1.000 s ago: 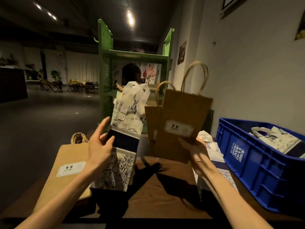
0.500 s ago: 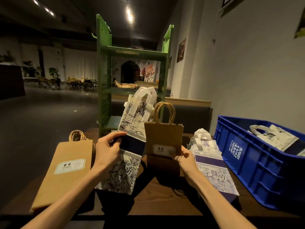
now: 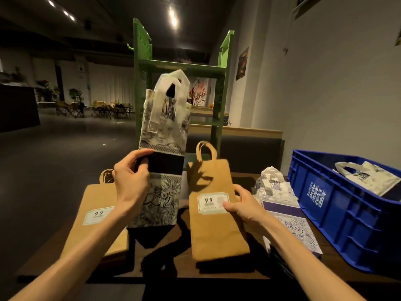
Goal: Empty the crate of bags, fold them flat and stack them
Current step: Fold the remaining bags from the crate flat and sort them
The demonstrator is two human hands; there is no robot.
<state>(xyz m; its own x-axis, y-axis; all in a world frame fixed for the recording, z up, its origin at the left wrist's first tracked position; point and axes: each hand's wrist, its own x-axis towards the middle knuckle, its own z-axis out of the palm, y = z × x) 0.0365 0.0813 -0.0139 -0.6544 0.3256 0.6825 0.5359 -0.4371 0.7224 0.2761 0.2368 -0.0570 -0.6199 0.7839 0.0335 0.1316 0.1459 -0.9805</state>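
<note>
My left hand [image 3: 130, 181] grips a tall white and navy patterned bag [image 3: 165, 135] by its left edge and holds it upright above the table. My right hand [image 3: 243, 205] holds a flat brown paper bag [image 3: 214, 231] with a "99" label, tilted low over the wooden table [image 3: 165, 266]. Another flat brown paper bag [image 3: 95, 216] lies at the left under my forearm. A folded patterned bag [image 3: 288, 216] lies at the right. The blue crate [image 3: 342, 213] stands at the far right with one patterned bag [image 3: 368, 177] inside.
A green metal shelf [image 3: 180, 68] rises just behind the table. A grey wall runs along the right. A dark open floor with distant chairs and plants lies to the left.
My right hand has lowered the brown paper bag from upright toward the table. My left hand has lifted the patterned bag higher and more upright.
</note>
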